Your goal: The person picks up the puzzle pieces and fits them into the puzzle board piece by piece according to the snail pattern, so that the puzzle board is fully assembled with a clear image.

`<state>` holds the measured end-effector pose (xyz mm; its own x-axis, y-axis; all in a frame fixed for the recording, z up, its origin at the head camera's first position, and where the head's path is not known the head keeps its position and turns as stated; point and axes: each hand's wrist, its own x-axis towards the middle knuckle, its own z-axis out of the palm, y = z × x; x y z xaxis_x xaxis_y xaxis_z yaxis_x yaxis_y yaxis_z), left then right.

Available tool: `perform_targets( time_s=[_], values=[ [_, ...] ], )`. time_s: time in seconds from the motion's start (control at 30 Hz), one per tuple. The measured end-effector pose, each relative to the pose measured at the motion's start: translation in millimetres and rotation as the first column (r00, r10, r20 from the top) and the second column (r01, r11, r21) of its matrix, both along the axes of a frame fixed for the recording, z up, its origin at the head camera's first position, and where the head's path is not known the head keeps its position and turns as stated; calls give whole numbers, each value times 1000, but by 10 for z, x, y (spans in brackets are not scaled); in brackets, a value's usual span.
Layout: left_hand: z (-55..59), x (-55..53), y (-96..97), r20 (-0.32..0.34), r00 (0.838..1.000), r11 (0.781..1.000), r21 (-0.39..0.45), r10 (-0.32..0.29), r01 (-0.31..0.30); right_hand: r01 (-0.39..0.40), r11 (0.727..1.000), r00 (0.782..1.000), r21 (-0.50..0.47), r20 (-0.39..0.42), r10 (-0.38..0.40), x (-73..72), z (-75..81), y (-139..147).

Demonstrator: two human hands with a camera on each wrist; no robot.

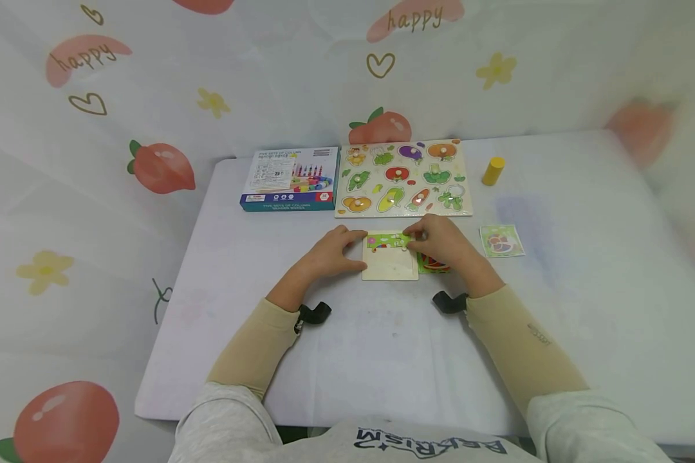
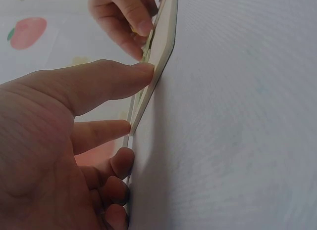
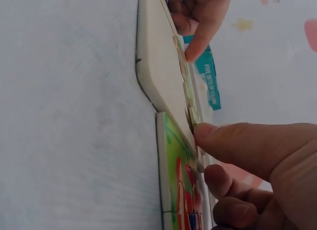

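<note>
Pinching a puzzle piece (image 1: 402, 241), the right fingers (image 3: 242, 142) nearly meet; the left fingers (image 2: 103, 134) (spread apart) touch the wooden board (image 1: 390, 265).

a white table (image 1: 353, 360) carries a printed box (image 1: 289, 180) at the back, a vegetable board (image 1: 418, 172) beside it, a yellow cylinder (image 1: 493, 171), a square picture (image 1: 501, 241) and, nearer the front, a wooden tray (image 1: 390, 265) (a red-and-green puzzle (image 1: 434, 264) lies just beside it).
</note>
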<state>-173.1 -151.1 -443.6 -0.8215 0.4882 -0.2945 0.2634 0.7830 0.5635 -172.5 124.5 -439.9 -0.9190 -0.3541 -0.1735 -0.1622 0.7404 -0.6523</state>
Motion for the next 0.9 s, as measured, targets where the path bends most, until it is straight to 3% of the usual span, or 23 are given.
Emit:
perform_targets(
  time_s=[0.4,0.9],
  values=[
    [10,0,4,-2,1000,1000,-1,-1,1,68,997,997,45,22,-69,47,25,-49],
    [16,4,-2,1,1000,1000,1,2,-2,101,991,995,88,-33,-99,85,60,-109]
  ],
)
